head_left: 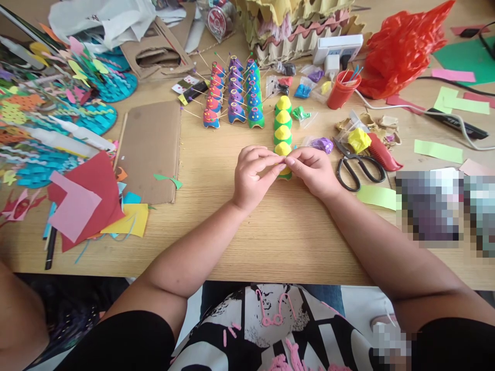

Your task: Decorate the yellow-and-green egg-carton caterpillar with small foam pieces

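Note:
A green caterpillar-like strip of egg-carton cups with yellow caps (283,135) lies lengthwise on the table in front of me. Over its near end my left hand (253,172) and my right hand (315,171) meet, fingertips pinched together. Whatever is between the fingertips is too small or too hidden to make out, and the hands cover part of the nearest cups. Just beyond my right hand lies a bag of purple clay (323,145). Black-handled scissors (359,167) rest to its right.
Finished caterpillars in red (212,117), purple (235,111) and green-blue (255,116) stand further back. A cardboard sheet (149,149) lies left, beside coloured paper scraps (88,201). A red cup (343,90), power strip (338,49), red plastic bag (402,51) and egg trays (301,36) fill the back.

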A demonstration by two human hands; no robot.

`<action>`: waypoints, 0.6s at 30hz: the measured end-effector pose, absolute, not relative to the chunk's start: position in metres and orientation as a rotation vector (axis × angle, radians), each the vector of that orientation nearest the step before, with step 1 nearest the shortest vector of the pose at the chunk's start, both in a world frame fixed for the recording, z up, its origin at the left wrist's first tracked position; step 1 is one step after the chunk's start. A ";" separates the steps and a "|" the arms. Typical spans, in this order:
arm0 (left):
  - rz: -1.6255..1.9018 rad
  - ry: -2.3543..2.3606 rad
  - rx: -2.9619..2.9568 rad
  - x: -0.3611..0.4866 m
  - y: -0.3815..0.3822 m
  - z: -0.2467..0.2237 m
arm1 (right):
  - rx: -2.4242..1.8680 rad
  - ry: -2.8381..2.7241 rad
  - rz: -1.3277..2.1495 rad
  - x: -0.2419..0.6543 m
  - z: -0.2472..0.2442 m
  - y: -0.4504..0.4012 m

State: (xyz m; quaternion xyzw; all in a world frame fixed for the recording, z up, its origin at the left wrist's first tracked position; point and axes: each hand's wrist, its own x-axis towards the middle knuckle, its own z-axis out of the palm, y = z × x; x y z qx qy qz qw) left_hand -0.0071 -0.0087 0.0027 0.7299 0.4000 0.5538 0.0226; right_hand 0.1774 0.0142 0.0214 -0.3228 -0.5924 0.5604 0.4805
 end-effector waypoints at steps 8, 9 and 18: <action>1.713 1.257 2.272 -0.009 -0.008 0.001 | -0.790 -1.474 1.349 0.178 0.021 0.014; 1.726 1.236 2.264 -0.008 -0.008 0.001 | -0.792 -1.477 1.343 0.178 0.022 0.014; 1.708 1.225 2.261 -0.006 -0.010 0.004 | -0.802 -1.488 1.309 0.178 0.024 0.014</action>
